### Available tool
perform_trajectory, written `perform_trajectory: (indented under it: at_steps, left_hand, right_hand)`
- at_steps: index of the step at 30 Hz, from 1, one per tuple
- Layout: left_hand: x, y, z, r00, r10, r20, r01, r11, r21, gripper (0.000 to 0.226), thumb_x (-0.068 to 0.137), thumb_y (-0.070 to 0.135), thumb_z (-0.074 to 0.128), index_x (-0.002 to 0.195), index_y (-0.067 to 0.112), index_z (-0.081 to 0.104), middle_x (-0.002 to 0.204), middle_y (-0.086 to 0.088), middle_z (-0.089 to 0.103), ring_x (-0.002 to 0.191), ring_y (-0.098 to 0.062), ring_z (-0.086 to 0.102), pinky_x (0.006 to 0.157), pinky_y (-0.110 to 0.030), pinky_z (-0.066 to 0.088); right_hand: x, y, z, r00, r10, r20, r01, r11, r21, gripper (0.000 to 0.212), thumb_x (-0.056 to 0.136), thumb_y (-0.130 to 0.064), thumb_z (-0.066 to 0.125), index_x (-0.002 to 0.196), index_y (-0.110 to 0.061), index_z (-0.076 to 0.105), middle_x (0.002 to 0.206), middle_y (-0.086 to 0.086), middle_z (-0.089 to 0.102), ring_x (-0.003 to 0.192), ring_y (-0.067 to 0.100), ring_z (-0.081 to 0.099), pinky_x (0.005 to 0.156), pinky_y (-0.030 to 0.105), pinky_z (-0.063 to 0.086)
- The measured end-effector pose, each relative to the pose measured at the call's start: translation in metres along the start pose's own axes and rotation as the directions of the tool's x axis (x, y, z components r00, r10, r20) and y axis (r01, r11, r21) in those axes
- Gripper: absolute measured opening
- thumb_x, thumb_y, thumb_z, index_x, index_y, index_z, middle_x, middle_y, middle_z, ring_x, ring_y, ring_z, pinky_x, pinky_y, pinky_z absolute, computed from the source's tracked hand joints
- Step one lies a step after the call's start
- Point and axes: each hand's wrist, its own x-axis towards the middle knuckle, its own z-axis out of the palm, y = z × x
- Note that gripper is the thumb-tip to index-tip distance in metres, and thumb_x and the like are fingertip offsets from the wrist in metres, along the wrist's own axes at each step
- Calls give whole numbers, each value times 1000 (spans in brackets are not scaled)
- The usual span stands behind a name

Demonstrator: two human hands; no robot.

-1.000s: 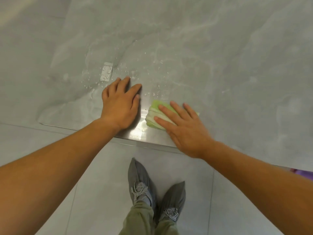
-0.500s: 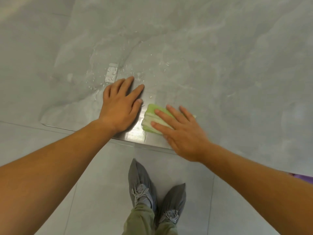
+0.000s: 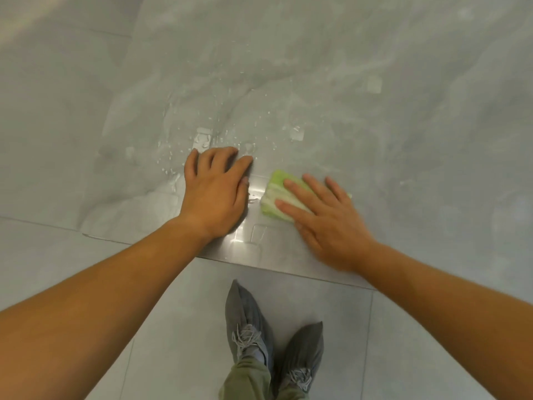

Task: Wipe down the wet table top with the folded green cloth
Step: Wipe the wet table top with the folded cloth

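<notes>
Right hand [image 3: 328, 226], fingers [image 3: 291, 207] flat, presses the green cloth [image 3: 274, 194] on the desk [image 3: 403, 140]; left hand [image 3: 216, 194] rests splayed, empty. Droplets [image 3: 202, 140] remain; wiping seems unfinished.

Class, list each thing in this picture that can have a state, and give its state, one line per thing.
green cloth: folded, lying flat on the table, pressed under the right hand.
table top: wet, with droplets and streaks beyond the left hand.
left hand: open, palm down, flat on the table.
right hand: open, fingers spread over the cloth.
shoes: in grey covers, on the floor.
</notes>
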Motion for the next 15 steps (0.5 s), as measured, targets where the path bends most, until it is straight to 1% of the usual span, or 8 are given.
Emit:
perform_trajectory:
  at_steps: [2,4,6,8,11,12,13,15]
  left_hand:
    - [14,-3,-2,1000,10,-23,-11,999,-30,45,97,33,33,138,25,50,143,-8,44,137,-29,33,120,-53,7]
    - [29,-4,-3,1000,10,-18,-11,999,-48,46,99,34,32,142,24,45,152,-10,35,145,-30,24,122,-52,5]
    - [46,-4,-5,1000,6,12,-5,998,-59,51,99,38,29,148,25,38,163,-12,21,152,-31,11,123,-50,1]
    - [60,-3,-8,999,15,43,-12,998,-58,54,101,39,28,153,26,31,166,-12,11,154,-30,2,123,-48,-1]
    - [79,-2,-13,997,19,76,-16,999,-40,56,103,41,29,156,28,20,168,-11,-1,154,-30,-7,123,-48,-4]
    - [85,-2,-14,996,18,90,-15,999,-28,57,103,42,28,157,29,17,168,-10,-5,154,-30,-10,123,-48,-5]
    - [91,-3,-15,995,13,103,-12,1000,-17,57,103,43,27,158,29,14,168,-10,-7,153,-30,-12,123,-48,-6]
    - [103,-6,-16,991,11,133,-12,1000,9,59,103,45,25,158,29,11,167,-9,-9,153,-31,-14,123,-48,-7]
  right_hand:
    - [32,26,-4,988,149,-47,-149,989,-1,49,100,-32,37,149,-33,40,162,3,28,148,36,27,117,58,21]
    - [65,45,-11,932,349,-99,-347,937,31,49,100,-33,35,149,-32,40,163,3,27,148,37,26,117,58,21]
    - [82,45,-14,877,464,-123,-460,886,60,50,100,-33,34,150,-32,38,164,4,25,148,37,23,118,56,19]
    - [74,32,-12,883,453,-127,-448,892,64,51,100,-32,33,151,-30,37,164,4,24,149,37,23,118,55,20]
    - [35,22,-9,961,263,-82,-259,964,56,48,102,-31,35,150,-31,41,163,2,26,150,33,24,117,54,22]
    - [29,31,-10,972,227,-67,-222,972,71,47,102,-32,36,148,-31,44,162,1,28,149,32,26,117,55,22]
    - [33,44,-14,971,230,-59,-225,971,82,47,101,-33,37,147,-32,45,162,1,30,148,33,28,117,55,23]
    - [57,73,-21,940,333,-75,-328,942,67,48,100,-34,35,147,-33,44,162,3,30,147,35,29,117,54,21]
